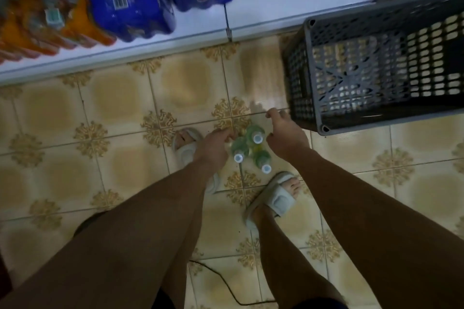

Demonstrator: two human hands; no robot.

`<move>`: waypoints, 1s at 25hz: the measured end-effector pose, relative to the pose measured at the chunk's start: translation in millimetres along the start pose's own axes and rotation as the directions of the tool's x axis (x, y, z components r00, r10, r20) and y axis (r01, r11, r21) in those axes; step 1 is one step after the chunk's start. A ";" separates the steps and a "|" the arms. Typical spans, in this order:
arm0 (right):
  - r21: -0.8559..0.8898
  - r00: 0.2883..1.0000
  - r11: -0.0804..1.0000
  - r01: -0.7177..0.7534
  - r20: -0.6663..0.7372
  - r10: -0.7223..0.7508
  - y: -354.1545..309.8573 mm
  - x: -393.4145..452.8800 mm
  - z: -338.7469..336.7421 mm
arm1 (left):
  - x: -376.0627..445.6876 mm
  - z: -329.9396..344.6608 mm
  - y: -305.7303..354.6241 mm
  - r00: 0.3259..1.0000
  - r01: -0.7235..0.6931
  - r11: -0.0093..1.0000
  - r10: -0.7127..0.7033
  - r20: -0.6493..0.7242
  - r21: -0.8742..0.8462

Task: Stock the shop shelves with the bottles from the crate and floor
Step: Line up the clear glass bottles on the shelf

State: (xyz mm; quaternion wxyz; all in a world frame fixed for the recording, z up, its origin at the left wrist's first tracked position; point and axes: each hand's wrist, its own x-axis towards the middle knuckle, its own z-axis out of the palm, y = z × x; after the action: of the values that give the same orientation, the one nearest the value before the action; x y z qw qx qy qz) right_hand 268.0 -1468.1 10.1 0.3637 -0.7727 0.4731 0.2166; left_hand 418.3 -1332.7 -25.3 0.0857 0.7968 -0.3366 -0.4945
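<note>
Three clear greenish plastic bottles (248,150) with pale round caps stand clustered on the glossy patterned tile floor (120,113), between two feet in grey slide sandals. Left hand (216,148) curls against the cluster, apparently gripping one bottle; right hand (286,138) hovers beside it, fingers loosely bent, holding nothing. Nearby, a dark latticed plastic crate (376,68) sits against the white shelf edge (175,40).
</note>
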 end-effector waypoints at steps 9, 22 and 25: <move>0.127 0.975 0.979 0.161 0.135 -0.178 61.0 61.8 100.2 | 37.8 85.7 -62.8 0.981 -0.167 0.986 0.166 0.103 0.002; 0.353 0.971 0.907 0.228 -0.020 -0.237 77.6 81.0 138.1 | 55.4 116.9 -67.9 0.970 -0.242 0.935 0.223 -0.102 -0.258; 0.431 0.988 0.889 0.153 -0.073 -0.135 68.2 77.6 131.6 | 53.6 108.4 -56.0 0.984 -0.116 0.878 0.036 -0.177 -0.464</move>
State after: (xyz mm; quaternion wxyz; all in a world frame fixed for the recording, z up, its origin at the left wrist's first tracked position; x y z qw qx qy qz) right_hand 244.2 -1431.3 -151.3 0.5322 -0.7091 0.4584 0.0619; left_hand 367.2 -1302.3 -144.5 0.3237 0.7759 -0.2289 -0.4908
